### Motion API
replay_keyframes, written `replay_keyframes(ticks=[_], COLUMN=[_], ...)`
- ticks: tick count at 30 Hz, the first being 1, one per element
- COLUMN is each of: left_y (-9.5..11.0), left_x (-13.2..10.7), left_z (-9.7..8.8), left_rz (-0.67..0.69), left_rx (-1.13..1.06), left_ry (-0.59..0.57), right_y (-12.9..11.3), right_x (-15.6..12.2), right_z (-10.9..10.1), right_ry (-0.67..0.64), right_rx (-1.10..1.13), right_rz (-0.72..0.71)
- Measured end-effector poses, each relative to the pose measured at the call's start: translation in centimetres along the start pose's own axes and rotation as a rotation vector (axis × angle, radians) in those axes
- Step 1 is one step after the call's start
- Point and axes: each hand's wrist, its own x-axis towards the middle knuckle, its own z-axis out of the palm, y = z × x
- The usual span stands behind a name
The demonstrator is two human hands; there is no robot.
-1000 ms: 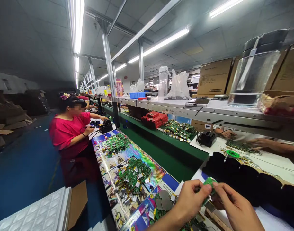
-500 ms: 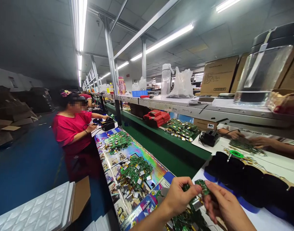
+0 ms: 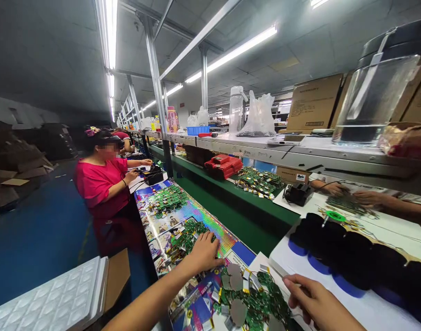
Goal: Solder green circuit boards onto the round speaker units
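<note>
My left hand (image 3: 205, 253) reaches over a pile of green circuit boards (image 3: 187, 234) on the left part of the bench, its fingers slightly apart and bent down onto the boards. Nothing shows in its grasp. My right hand (image 3: 310, 299) hovers at the right edge of a nearer heap of circuit boards (image 3: 255, 299), with loosely bent fingers and no board visible in them. Silver battery cells with yellow tape and round grey pieces (image 3: 238, 312) lie among the boards of that heap.
A row of black rolls with blue bases (image 3: 351, 257) stands on the right. Farther along are another board pile (image 3: 169, 200), red packs (image 3: 224, 165) and a co-worker in a pink top (image 3: 101, 184). Across the bench, another person's hands (image 3: 369, 197) handle boards. White trays (image 3: 48, 299) sit lower left.
Both hands held a small green board together before. Now they are apart: my left hand has moved left and away to the farther pile, and the board no longer shows between them.
</note>
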Motion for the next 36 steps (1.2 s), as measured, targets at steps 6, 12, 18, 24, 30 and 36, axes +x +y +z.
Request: replay_keyframes(ticks=[6, 12, 18, 24, 30, 36], left_y=[-2.9, -6.0, -6.2, -6.0, -6.4, -3.7], left_x=[1.1, 2.9, 3.1, 2.1, 1.5, 0.3], left_z=[-0.7, -1.7, -2.4, -3.5, -6.6, -11.3], left_rz=[0.073, -0.106, -0.044, -0.028, -0.055, -0.028], left_rx=[0.002, 0.061, 0.028, -0.146, -0.414, -0.677], left_ry=[0.026, 0.043, 0.120, 0.295, 0.464, 0.584], right_y=[-0.6, -1.4, -1.6, -1.7, -2.0, -4.1], right_x=[-0.4, -0.7, -1.3, -1.9, -1.8, -1.7], right_z=[-0.3, -0.1, -0.1, -0.3, -0.1, 1.2], right_ry=[-0.032, -0.035, -0.032, -0.026, 0.003, 0.086], right_rx=[-0.079, -0.098, -0.121, -0.099, -0.096, -0.011], right_rz=[-0.001, -0.022, -0.067, -0.059, -0.069, -0.178])
